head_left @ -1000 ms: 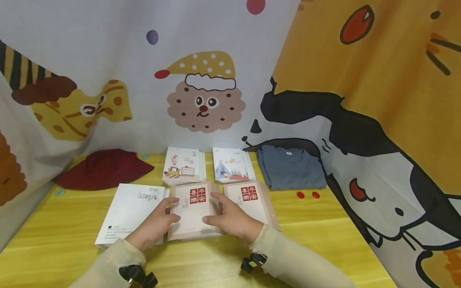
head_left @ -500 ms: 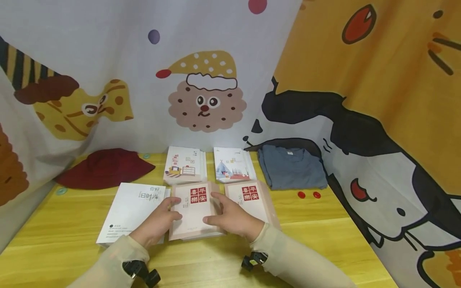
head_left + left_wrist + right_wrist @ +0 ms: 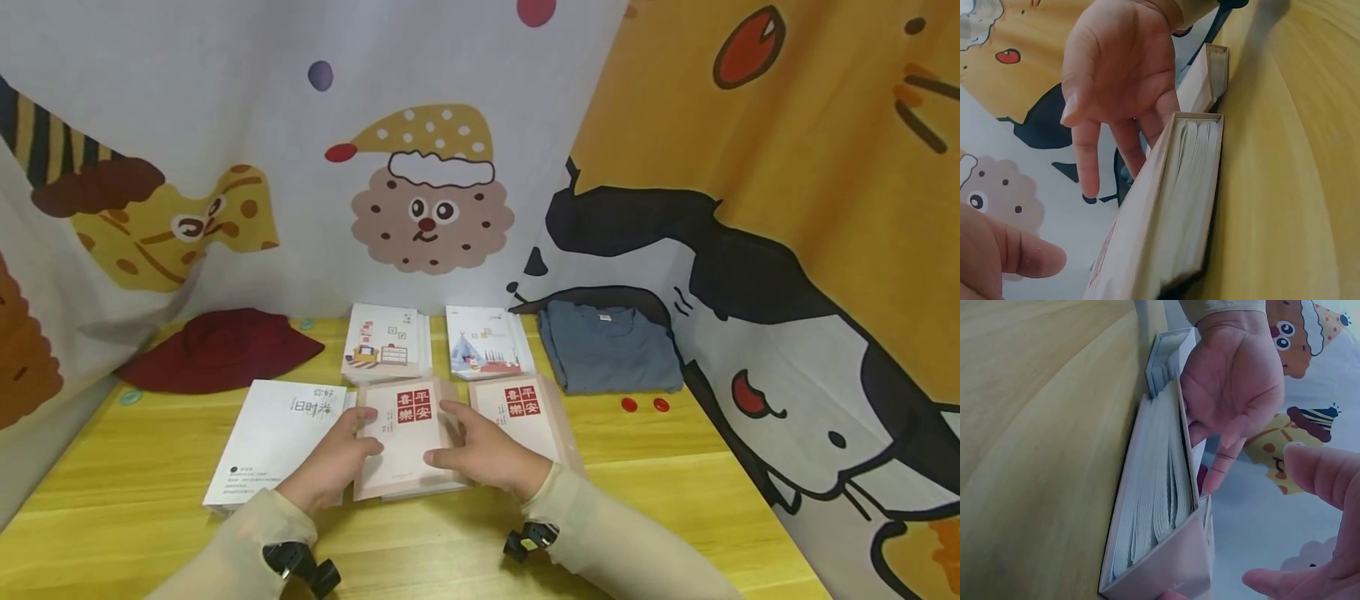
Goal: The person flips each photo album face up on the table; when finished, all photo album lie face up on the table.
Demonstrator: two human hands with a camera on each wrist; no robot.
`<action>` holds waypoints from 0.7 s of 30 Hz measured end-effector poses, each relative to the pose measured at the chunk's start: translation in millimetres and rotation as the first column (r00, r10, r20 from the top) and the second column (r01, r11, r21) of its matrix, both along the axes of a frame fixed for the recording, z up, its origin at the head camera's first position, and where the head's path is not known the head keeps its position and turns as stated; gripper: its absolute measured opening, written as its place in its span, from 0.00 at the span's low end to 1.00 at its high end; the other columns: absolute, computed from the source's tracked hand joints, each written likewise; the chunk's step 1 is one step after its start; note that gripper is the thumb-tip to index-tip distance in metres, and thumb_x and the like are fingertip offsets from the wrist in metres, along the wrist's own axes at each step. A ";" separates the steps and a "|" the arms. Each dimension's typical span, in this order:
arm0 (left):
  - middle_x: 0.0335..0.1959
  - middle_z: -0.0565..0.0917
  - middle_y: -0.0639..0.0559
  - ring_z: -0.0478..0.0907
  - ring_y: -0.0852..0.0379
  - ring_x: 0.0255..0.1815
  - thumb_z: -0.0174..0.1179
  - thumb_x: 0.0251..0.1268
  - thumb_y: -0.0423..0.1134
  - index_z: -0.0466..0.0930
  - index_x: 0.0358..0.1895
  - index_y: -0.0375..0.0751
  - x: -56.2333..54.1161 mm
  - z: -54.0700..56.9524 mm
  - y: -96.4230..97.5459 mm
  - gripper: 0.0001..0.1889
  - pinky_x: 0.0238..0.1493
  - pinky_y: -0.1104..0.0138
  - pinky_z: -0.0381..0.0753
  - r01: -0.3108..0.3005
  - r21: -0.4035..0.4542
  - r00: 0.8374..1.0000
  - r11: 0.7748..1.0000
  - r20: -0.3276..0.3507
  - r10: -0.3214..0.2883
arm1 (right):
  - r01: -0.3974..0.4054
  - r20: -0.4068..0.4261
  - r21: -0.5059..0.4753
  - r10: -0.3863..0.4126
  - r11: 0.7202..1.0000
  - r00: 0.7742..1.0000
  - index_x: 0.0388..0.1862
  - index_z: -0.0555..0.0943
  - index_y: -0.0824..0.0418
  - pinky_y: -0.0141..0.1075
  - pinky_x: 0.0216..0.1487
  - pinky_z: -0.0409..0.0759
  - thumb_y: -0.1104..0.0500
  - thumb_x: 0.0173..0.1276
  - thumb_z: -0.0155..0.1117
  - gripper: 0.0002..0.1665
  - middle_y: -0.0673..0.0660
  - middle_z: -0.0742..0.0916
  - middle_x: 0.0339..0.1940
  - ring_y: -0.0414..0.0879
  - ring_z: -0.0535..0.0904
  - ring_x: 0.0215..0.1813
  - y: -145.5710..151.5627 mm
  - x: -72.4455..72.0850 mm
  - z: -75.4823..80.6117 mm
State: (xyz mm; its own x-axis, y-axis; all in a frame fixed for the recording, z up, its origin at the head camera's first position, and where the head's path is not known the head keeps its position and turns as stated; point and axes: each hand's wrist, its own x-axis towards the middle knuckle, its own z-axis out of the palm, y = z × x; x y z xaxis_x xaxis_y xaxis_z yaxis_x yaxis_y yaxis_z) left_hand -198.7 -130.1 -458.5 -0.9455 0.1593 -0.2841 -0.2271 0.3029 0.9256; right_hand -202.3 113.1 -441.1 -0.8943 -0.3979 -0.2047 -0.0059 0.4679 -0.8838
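Observation:
A pale pink book (image 3: 405, 458) with a red block of characters lies at the middle of the table. My left hand (image 3: 336, 457) is at its left side, thumb over the cover's edge. On the opposite side, my right hand (image 3: 491, 454) has its thumb above the cover and its fingers spread along the edge. Both wrist views show the thumbs apart from the other fingers, which are fairly straight. The book's page block (image 3: 1154, 500) shows at the near end, with the pages slightly fanned. A matching pink book (image 3: 523, 402) lies just right, partly behind my right hand.
A white book (image 3: 262, 442) lies to the left, partly under my left forearm. Two illustrated white stacks (image 3: 386, 346) stand behind. A dark red hat (image 3: 221, 354), a folded grey-blue shirt (image 3: 611, 354) and red discs (image 3: 629, 405) lie around them. A printed curtain (image 3: 285, 167) hangs at the back.
My left hand has shifted slightly right, its thumb reaching a little further over the pink book's cover. The right hand and the book have hardly moved.

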 end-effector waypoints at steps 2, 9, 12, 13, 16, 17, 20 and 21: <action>0.81 0.53 0.24 0.53 0.25 0.81 0.53 0.70 0.30 0.55 0.80 0.30 0.4 1.0 -0.8 0.36 0.78 0.34 0.58 0.001 0.008 1.000 1.000 -0.001 -0.001 | -0.002 -0.004 0.006 0.002 1.000 1.000 0.86 0.59 0.58 0.60 0.82 0.59 0.49 0.67 0.77 0.55 0.65 0.63 0.85 0.66 0.58 0.84 0.3 -0.7 -0.4; 0.75 0.68 0.29 0.72 0.36 0.71 0.53 0.70 0.29 0.59 0.79 0.35 2.6 5.2 -3.6 0.34 0.65 0.52 0.79 0.008 0.060 0.998 0.998 -0.062 -0.004 | -0.056 -0.023 -0.017 0.055 0.998 0.998 0.82 0.65 0.63 0.57 0.79 0.67 0.54 0.68 0.76 0.49 0.65 0.70 0.82 0.63 0.67 0.80 0.1 -6.0 -4.1; 0.71 0.72 0.31 0.78 0.43 0.62 0.52 0.71 0.29 0.59 0.80 0.39 3.4 10.2 -4.4 0.33 0.52 0.61 0.83 0.003 0.078 0.995 0.997 -0.100 0.005 | -0.078 -0.033 -0.003 0.078 0.997 0.996 0.83 0.66 0.60 0.54 0.71 0.76 0.55 0.69 0.75 0.47 0.64 0.73 0.80 0.60 0.73 0.75 -0.1 -9.2 -5.9; 0.70 0.72 0.31 0.79 0.44 0.60 0.52 0.72 0.29 0.59 0.80 0.40 4.5 13.0 -4.5 0.33 0.50 0.62 0.83 0.001 0.079 0.994 0.997 -0.109 0.008 | -0.082 -0.034 0.000 0.082 0.997 0.996 0.83 0.65 0.59 0.53 0.69 0.78 0.55 0.69 0.75 0.47 0.64 0.73 0.79 0.59 0.74 0.74 -0.2 -10.2 -6.5; 0.70 0.71 0.30 0.81 0.45 0.56 0.52 0.74 0.29 0.57 0.81 0.44 7.6 21.7 -4.9 0.33 0.46 0.60 0.86 0.018 0.096 0.990 0.995 -0.138 -0.005 | -0.078 -0.018 -0.004 0.078 0.997 0.997 0.85 0.64 0.53 0.49 0.59 0.83 0.57 0.69 0.75 0.48 0.65 0.78 0.74 0.56 0.78 0.68 -0.2 -12.7 -7.1; 0.70 0.70 0.29 0.81 0.44 0.55 0.52 0.75 0.29 0.57 0.81 0.45 8.9 25.0 -4.9 0.34 0.46 0.59 0.87 0.026 0.103 0.989 0.994 -0.150 -0.010 | -0.076 -0.017 -0.003 0.076 0.997 0.997 0.85 0.64 0.52 0.46 0.58 0.83 0.57 0.69 0.75 0.48 0.64 0.80 0.70 0.56 0.80 0.65 -0.2 -13.4 -7.1; 0.68 0.70 0.28 0.83 0.44 0.53 0.52 0.75 0.29 0.52 0.84 0.48 12.2 34.5 -4.9 0.37 0.44 0.57 0.88 0.052 0.117 0.981 0.992 -0.194 -0.028 | -0.061 -0.012 -0.015 0.061 0.998 0.998 0.84 0.65 0.52 0.40 0.41 0.83 0.59 0.68 0.76 0.48 0.61 0.84 0.54 0.51 0.82 0.47 -1.8 -14.5 -6.9; 0.68 0.70 0.27 0.83 0.44 0.52 0.53 0.75 0.29 0.51 0.85 0.49 13.1 37.1 -4.9 0.38 0.43 0.57 0.89 0.060 0.124 0.977 0.990 -0.209 -0.033 | -0.059 -0.021 -0.024 0.059 0.998 0.998 0.83 0.66 0.53 0.38 0.37 0.81 0.60 0.68 0.76 0.47 0.60 0.84 0.50 0.49 0.80 0.43 -2.6 -14.6 -6.6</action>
State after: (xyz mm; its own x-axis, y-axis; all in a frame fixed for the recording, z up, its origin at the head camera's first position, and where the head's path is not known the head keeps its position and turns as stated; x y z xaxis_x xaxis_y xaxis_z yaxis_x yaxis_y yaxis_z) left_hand -185.7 -135.0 -421.4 -0.9721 0.2274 -0.0580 -0.0157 0.1835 0.9829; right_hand -216.9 110.5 -447.7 -0.8730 -0.4549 -0.1761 -0.0510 0.4443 -0.8944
